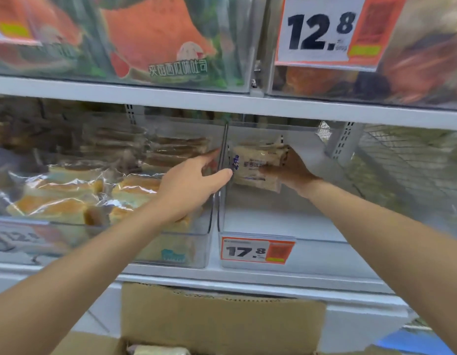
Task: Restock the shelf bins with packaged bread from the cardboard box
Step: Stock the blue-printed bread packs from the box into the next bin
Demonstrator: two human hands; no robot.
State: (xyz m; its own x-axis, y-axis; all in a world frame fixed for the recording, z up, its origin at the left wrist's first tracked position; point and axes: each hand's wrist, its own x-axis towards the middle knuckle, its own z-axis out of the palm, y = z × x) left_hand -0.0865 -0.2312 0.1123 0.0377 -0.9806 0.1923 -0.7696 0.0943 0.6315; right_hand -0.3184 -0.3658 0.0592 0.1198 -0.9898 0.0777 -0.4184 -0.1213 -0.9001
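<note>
My right hand [290, 170] reaches deep into a clear shelf bin [312, 254] and grips a pale packaged bread [255, 166] with blue print, held upright near the bin's back left. My left hand [194, 180] rests on the clear wall between this bin and the left bin [186, 249], fingers spread across the divider's top edge. The left bin holds several wrapped golden breads [76, 198]. The cardboard box [219, 321] stands open below the shelf, with one more pale package [158, 351] showing at its bottom edge.
A price tag reading 17.8 [257, 251] hangs on the right bin's front. The shelf above carries bins of red-green packaged toast [155, 39] and a 12.8 tag [322, 32]. A wire basket [406, 160] sits to the right.
</note>
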